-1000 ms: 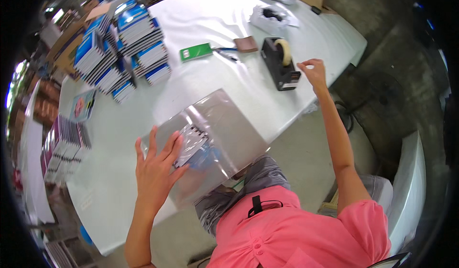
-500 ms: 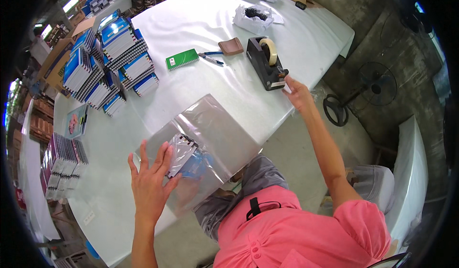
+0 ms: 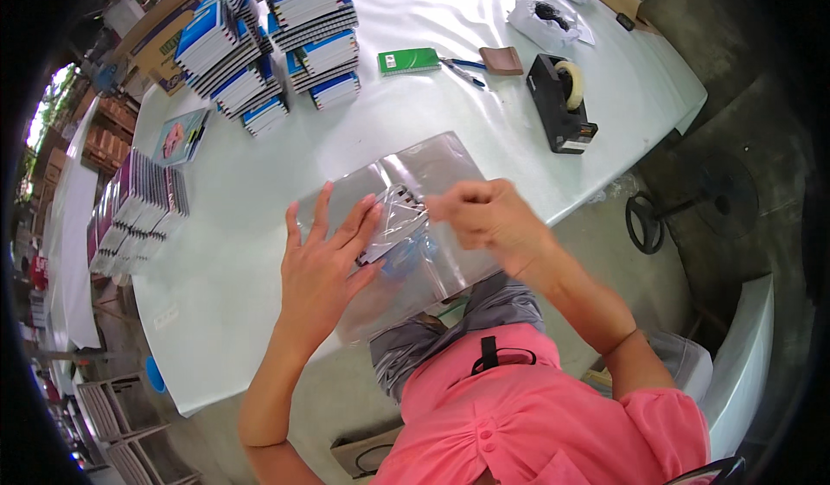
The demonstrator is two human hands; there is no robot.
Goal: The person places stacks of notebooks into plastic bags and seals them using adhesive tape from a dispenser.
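A small packet (image 3: 392,241) in clear plastic, with a white and black-edged item inside and blue at one corner, lies on a stack of clear plastic sheets (image 3: 445,152) at the table's near edge. My left hand (image 3: 322,264) rests on the packet's left side, fingers spread. At the packet's upper right is my right hand (image 3: 488,221), slightly blurred, its fingertips pinched together against the plastic. Whatever they pinch is too small to make out. A black tape dispenser (image 3: 548,109) with a cream roll stands beyond my right hand.
Tall stacks of blue spiral notebooks (image 3: 233,53) stand at the far left, maroon ones (image 3: 143,204) nearer. A green notebook (image 3: 409,60), blue-handled pens or cutters (image 3: 463,70) and a brown pad (image 3: 501,60) lie farther back. A fan (image 3: 724,195) stands right of the table.
My right hand has moved left from the tape dispenser to the packet's upper right edge. My left hand stays on the packet. The view has shifted, so the table appears farther right.
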